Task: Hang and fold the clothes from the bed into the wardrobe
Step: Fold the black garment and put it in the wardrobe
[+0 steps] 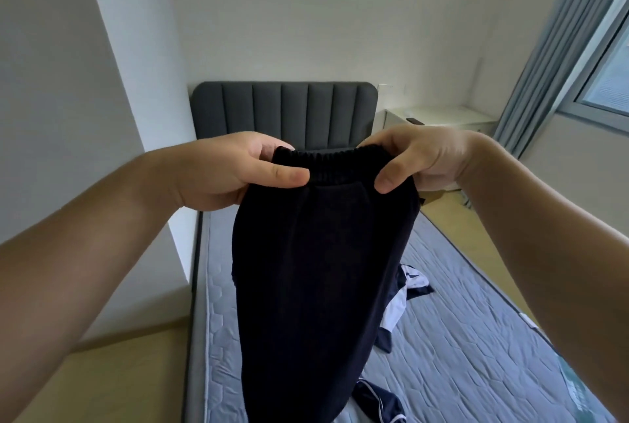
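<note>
A pair of dark navy trousers (316, 269) with an elastic waistband hangs in front of me over the bed (476, 337). My left hand (231, 171) pinches the left end of the waistband, thumb in front. My right hand (425, 157) pinches the right end the same way. The trouser legs drop out of the bottom of the view. Behind them on the mattress lies a navy and white garment (405, 296), partly hidden. Another navy piece with white stripes (377, 402) shows at the bottom. The wardrobe is not in view.
A grey padded headboard (286, 109) stands at the far end of the bed. A white bedside table (439, 120) sits to its right, near blue curtains (551, 58) and a window. A white wall runs along the bed's left side. Wood floor lies on both sides.
</note>
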Demonstrator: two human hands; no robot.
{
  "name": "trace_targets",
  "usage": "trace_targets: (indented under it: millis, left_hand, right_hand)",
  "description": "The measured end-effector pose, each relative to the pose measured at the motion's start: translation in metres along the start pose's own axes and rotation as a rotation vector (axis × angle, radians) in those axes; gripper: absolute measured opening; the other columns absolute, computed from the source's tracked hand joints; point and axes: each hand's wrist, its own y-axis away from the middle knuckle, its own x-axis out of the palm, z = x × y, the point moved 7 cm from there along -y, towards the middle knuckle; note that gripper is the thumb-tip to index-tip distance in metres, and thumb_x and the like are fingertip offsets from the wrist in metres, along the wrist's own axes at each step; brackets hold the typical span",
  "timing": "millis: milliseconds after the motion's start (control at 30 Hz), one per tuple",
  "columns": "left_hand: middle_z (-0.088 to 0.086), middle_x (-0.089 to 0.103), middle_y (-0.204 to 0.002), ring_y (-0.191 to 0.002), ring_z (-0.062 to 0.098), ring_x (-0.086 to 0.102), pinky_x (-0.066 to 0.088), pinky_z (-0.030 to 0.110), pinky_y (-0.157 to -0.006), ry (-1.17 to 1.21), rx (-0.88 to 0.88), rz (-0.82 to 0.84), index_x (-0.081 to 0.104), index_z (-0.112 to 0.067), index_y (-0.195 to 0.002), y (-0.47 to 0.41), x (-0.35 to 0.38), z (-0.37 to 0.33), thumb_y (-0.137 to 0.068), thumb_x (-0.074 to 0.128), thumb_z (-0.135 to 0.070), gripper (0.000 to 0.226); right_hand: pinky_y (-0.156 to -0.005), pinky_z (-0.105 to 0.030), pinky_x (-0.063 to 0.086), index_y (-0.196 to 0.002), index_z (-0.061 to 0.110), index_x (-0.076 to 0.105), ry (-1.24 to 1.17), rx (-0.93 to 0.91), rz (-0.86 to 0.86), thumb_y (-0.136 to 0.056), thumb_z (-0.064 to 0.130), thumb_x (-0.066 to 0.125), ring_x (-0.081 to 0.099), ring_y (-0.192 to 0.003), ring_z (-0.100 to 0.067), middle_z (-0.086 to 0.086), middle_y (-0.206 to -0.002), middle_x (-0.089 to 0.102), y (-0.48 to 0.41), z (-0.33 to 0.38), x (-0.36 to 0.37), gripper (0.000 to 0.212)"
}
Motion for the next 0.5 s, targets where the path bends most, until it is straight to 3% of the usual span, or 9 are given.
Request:
trace_targets:
  millis: [167,267,333,400,433,500]
  left_hand:
    - [0.023,0.057,-0.107,-0.096,0.037,0.062,0.058,0.036,-0.083,0.153,-0.096,0.151,0.048,0.019,-0.115,-0.004,-0.013,0.027,-0.082,0.078,-0.032,0.068]
    - [0.021,0.065,-0.112,-0.104,0.031,0.067,0.059,0.033,-0.084,0.129,-0.209,0.143,0.057,0.009,-0.119,-0.015,-0.042,0.067,-0.087,0.075,-0.025,0.049]
    - [0.011,0.07,-0.101,-0.096,0.022,0.07,0.057,0.028,-0.079,-0.012,-0.309,0.014,0.066,-0.005,-0.101,-0.029,-0.071,0.099,-0.081,0.08,-0.023,0.03]
    - [0.003,0.067,-0.09,-0.083,0.016,0.067,0.054,0.023,-0.067,-0.29,-0.386,-0.187,0.062,-0.013,-0.088,-0.046,-0.105,0.127,-0.078,0.083,-0.023,0.026]
    - [0.001,0.064,-0.089,-0.081,0.016,0.063,0.05,0.024,-0.063,-0.474,-0.408,-0.284,0.059,-0.017,-0.086,-0.056,-0.123,0.136,-0.079,0.084,-0.025,0.027]
    - [0.0,0.059,-0.093,-0.084,0.019,0.056,0.042,0.028,-0.065,-0.823,-0.41,-0.465,0.053,-0.025,-0.086,-0.075,-0.155,0.141,-0.081,0.08,-0.033,0.029]
  right_hand:
    - [-0.079,-0.039,0.059,-0.107,-0.003,0.066,-0.081,0.038,0.176,-0.078,-0.002,0.064,0.072,-0.093,-0.033,-0.02,-0.102,0.072,-0.034,-0.007,0.0,0.029]
    - [-0.084,-0.037,0.058,-0.11,0.002,0.068,-0.005,0.167,0.111,-0.081,-0.001,0.069,0.07,-0.103,-0.032,-0.017,-0.11,0.072,-0.072,-0.031,-0.019,0.029]
    - [-0.079,-0.032,0.059,-0.108,0.011,0.068,0.212,0.271,-0.051,-0.082,0.008,0.076,0.071,-0.101,-0.028,-0.01,-0.108,0.074,-0.103,-0.049,-0.04,0.028]
    - [-0.063,-0.024,0.058,-0.097,0.02,0.066,0.619,0.341,-0.224,-0.081,0.027,0.08,0.073,-0.088,-0.022,-0.002,-0.095,0.072,-0.136,-0.058,-0.063,0.023]
    - [-0.057,-0.025,0.053,-0.094,0.021,0.061,0.843,0.369,-0.286,-0.083,0.037,0.078,0.071,-0.085,-0.021,0.001,-0.089,0.067,-0.152,-0.06,-0.073,0.025]
    - [-0.061,-0.031,0.044,-0.098,0.025,0.056,1.227,0.384,-0.425,-0.087,0.048,0.068,0.062,-0.087,-0.023,0.005,-0.088,0.057,-0.183,-0.058,-0.092,0.028]
